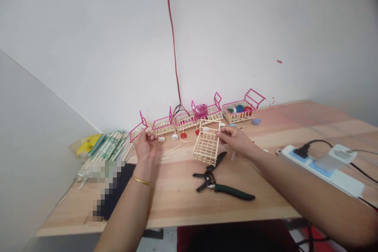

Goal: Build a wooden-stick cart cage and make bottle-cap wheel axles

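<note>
The plain basket (203,147) is up off the bench (174,204), tilted, its open lattice of pale sticks facing me, and the right hand (234,138) has it by the upper corner, thumb and fingers pinched on the frame. The left hand (147,145) is well apart from it, fingers curled close together; from where I stand I cannot tell whether anything is between them, or whether they touch the pink-trimmed basket (138,131) just behind. Below the plain basket lie the pliers (234,192), green-handled and spread apart, and a few loose sticks (168,156) rest between the hands. Farther back, more pink-trimmed baskets run along by the wall (224,39); the one at the right end (239,117) has green, blue and red caps in it, and a pink cup (201,110) shows beside it in the row. Red and white caps sit in front. Packs of sticks (113,145) lie at far left, next to a yellow packet (88,145), while a white power strip (321,171) with plugs in it lies by the right forearm.
</note>
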Available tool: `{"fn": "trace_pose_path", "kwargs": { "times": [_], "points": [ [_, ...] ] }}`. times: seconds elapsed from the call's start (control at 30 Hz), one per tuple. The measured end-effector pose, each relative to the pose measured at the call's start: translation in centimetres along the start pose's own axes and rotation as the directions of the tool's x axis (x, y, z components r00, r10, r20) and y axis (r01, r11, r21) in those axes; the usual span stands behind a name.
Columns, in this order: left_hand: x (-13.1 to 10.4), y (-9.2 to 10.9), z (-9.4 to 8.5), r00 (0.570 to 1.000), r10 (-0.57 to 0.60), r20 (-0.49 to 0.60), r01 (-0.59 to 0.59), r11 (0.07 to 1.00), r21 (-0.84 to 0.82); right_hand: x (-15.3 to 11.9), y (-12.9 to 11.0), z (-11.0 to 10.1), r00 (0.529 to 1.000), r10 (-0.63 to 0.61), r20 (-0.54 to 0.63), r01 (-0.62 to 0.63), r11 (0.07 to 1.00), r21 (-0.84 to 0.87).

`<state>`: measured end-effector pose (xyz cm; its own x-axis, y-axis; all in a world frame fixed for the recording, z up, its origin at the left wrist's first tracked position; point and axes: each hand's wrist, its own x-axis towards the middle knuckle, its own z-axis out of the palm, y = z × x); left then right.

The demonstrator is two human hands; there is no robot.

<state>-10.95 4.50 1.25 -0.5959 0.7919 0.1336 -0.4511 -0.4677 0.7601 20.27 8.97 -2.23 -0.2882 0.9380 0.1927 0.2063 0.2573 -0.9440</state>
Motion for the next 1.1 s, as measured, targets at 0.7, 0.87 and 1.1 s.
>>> {"fn": "trace_pose_path", "kwargs": {
  "times": [0.7,0.87,1.1],
  "points": [
    [-4.1,-2.6,1.9,0.929,-0.237,0.284,0.161,0.950,0.266,0.5,0.8,0.1,0.997,-0.066,-0.026,0.063,0.990,-0.128],
    [-3.8,-2.8,1.6,0.956,-0.164,0.242,0.124,0.977,0.172,0.4,0.8,0.0,0.997,-0.071,0.007,0.071,0.982,-0.174],
    [-4.0,-3.7,1.3,0.948,-0.196,0.249,0.136,0.961,0.239,0.1,0.3,0.0,0.997,-0.067,0.029,0.073,0.965,-0.251]
  ]
}}
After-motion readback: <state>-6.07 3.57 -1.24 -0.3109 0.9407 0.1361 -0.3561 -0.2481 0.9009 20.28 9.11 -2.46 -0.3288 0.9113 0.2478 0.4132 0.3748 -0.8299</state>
